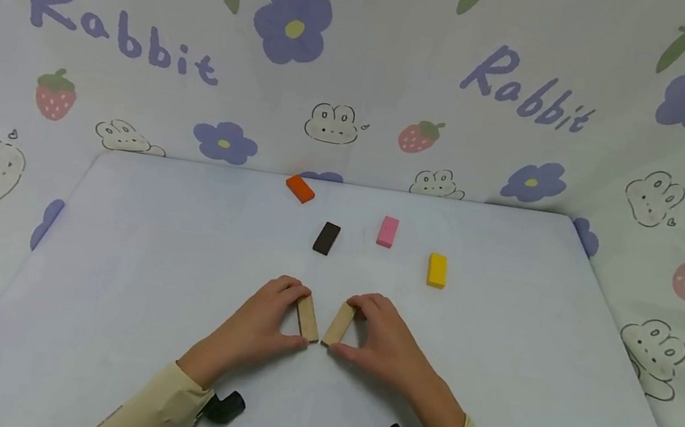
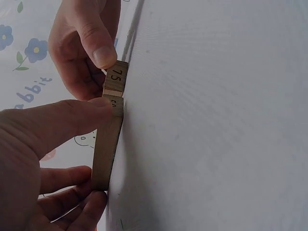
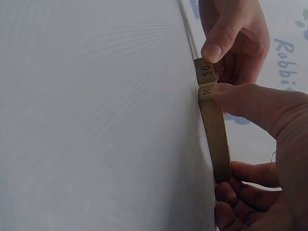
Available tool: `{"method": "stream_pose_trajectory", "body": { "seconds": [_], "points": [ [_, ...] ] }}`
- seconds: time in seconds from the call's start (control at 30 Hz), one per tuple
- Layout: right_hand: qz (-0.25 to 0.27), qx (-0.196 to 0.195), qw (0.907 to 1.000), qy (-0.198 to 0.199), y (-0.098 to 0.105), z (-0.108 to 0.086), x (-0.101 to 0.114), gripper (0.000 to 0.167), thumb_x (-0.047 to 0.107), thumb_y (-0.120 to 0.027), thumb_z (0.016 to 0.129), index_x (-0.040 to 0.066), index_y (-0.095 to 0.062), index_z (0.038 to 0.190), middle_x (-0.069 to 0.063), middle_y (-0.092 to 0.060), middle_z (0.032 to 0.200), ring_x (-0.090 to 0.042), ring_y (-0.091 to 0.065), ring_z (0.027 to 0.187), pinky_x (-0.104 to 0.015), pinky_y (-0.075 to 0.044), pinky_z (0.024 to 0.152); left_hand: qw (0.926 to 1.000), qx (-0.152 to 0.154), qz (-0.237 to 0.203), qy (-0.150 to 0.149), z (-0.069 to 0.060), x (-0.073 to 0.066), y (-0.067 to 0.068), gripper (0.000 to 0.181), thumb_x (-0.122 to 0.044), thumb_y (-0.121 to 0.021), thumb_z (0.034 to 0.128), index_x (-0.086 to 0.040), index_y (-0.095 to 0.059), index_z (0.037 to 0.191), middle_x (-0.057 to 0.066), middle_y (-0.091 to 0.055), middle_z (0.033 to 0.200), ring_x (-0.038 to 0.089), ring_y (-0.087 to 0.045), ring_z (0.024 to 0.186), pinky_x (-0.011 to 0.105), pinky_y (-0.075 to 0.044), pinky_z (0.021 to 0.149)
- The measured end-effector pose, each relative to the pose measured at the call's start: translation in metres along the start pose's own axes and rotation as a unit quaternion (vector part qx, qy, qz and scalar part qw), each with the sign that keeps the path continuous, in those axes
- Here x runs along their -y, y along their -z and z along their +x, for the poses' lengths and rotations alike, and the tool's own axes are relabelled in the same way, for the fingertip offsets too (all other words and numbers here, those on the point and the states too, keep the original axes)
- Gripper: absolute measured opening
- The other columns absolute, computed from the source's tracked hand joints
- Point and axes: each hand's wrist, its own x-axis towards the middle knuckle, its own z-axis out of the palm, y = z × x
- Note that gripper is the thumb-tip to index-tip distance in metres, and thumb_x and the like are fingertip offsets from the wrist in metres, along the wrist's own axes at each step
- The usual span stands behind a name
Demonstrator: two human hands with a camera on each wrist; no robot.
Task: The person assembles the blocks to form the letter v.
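Note:
My left hand (image 1: 266, 316) pinches a plain wooden block (image 1: 308, 319) by its two ends, thumb at the near end and fingers at the far end. Mirroring it, my right hand (image 1: 386, 338) holds a second wooden block (image 1: 338, 324) the same way. Both blocks lie on the white table, slanted with their near ends almost together and a narrow gap between them in the head view. In the left wrist view, the right hand's block (image 2: 115, 79) bears the number 75 on its end. In the right wrist view, the left hand's block (image 3: 205, 71) shows 50.
Beyond the hands lie a dark brown block (image 1: 327, 238), a pink block (image 1: 388, 232) and a yellow block (image 1: 436, 270). An orange block (image 1: 300, 189) sits at the back edge of the white table (image 1: 146, 236). Behind hangs a rabbit-print cloth (image 1: 380, 49).

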Motion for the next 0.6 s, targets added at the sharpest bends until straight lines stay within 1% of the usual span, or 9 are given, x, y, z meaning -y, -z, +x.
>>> {"method": "stream_pose_trajectory", "body": {
  "seconds": [0.13,0.23,0.43,0.6],
  "points": [
    [-0.009,0.005,0.9999,-0.006,-0.0004,0.0003,0.0007,0.072,0.035,-0.098,0.082,0.005,-0.065,0.138,-0.008,-0.062,0.133,-0.023,-0.057,0.119,-0.043,-0.052,0.105,1.0000,0.002,0.001,0.001,-0.0009,-0.0006,0.0005,0.070,-0.022,-0.096,0.0853,-0.001,-0.063,0.143,0.012,-0.058,0.143,0.032,-0.054,0.136,0.047,-0.046,0.114],
    [-0.015,0.005,0.9999,-0.002,0.0000,0.0006,0.0009,0.072,0.036,-0.097,0.083,0.004,-0.064,0.138,-0.010,-0.062,0.135,-0.024,-0.057,0.122,-0.044,-0.051,0.107,1.0000,0.003,0.003,0.000,-0.0012,-0.0010,0.0010,0.070,-0.023,-0.095,0.0860,-0.002,-0.063,0.144,0.011,-0.057,0.144,0.031,-0.053,0.137,0.047,-0.046,0.114],
    [-0.014,0.005,0.9999,0.003,0.0001,0.0009,0.0027,0.072,0.035,-0.097,0.083,0.004,-0.064,0.139,-0.010,-0.062,0.136,-0.024,-0.057,0.122,-0.044,-0.052,0.106,1.0000,0.003,0.000,-0.003,-0.0021,-0.0019,0.0010,0.070,-0.022,-0.096,0.0852,-0.001,-0.063,0.143,0.012,-0.057,0.143,0.032,-0.053,0.137,0.048,-0.046,0.114],
    [-0.014,0.007,0.9999,0.001,-0.0016,0.0005,0.0033,0.072,0.034,-0.098,0.083,0.004,-0.064,0.140,-0.010,-0.062,0.136,-0.024,-0.057,0.121,-0.044,-0.052,0.105,1.0000,0.006,0.003,0.001,-0.0029,-0.0030,-0.0001,0.070,-0.023,-0.096,0.0850,-0.002,-0.063,0.143,0.012,-0.058,0.143,0.032,-0.054,0.137,0.047,-0.046,0.114]
  ]
}}
